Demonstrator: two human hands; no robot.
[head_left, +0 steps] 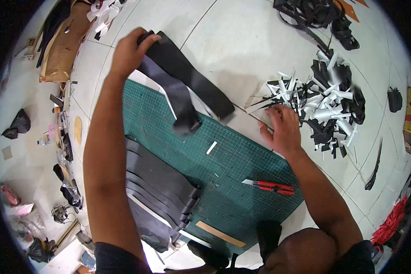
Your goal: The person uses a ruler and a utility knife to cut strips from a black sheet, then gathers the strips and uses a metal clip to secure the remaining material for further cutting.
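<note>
My left hand point(131, 51) is closed on the upper end of black strips point(187, 68), which hang or lie across the top edge of the green cutting mat point(233, 160). One strip shows a white edge. My right hand point(283, 129) is beside the heap of black and white scraps point(329, 105), fingers apart, with nothing seen in it. A red cutter point(274, 187) with its blade out lies on the mat below that hand. Several overlapping black sheets point(157, 182) are on the mat's left part.
A tan strip point(220, 234) lies near the mat's lower edge. Black straps point(313, 16) are on the tiled floor at the top right. Brown wrapped material point(66, 43) is at the upper left, a red bundle point(390, 221) at the lower right.
</note>
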